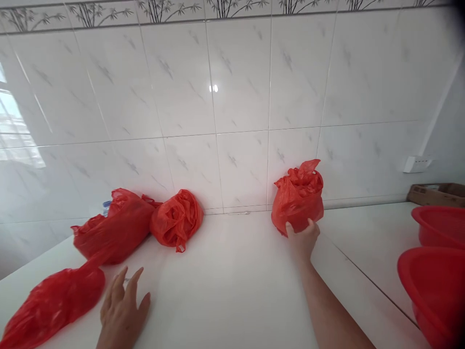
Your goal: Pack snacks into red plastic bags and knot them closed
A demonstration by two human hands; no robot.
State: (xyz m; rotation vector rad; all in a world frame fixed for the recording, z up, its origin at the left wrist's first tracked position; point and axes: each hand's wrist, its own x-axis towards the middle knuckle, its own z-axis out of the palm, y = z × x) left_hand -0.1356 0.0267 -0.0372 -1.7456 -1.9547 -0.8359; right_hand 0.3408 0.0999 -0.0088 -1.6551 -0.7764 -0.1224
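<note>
A full red plastic bag [298, 206] with a bunched top stands against the tiled wall at the right of centre. My right hand [304, 238] is at its lower front, thumb and fingers spread apart against the plastic, without a visible grip round it. At the lower left, my left hand [123, 303] hovers over the white tabletop [225, 291], fingers apart and holding nothing. Just left of it lies a long, filled red plastic bag [58, 300]. Behind are a larger red bag [119, 228] and a round, twisted red bag [177, 219], side by side.
Two red plastic basins [436, 291] sit at the right edge, one behind the other. A cardboard box [436, 194] is at the back right, below a white wall socket [417, 164]. A bluish bottle top [106, 208] shows behind the left bags. A seam crosses the table's right side.
</note>
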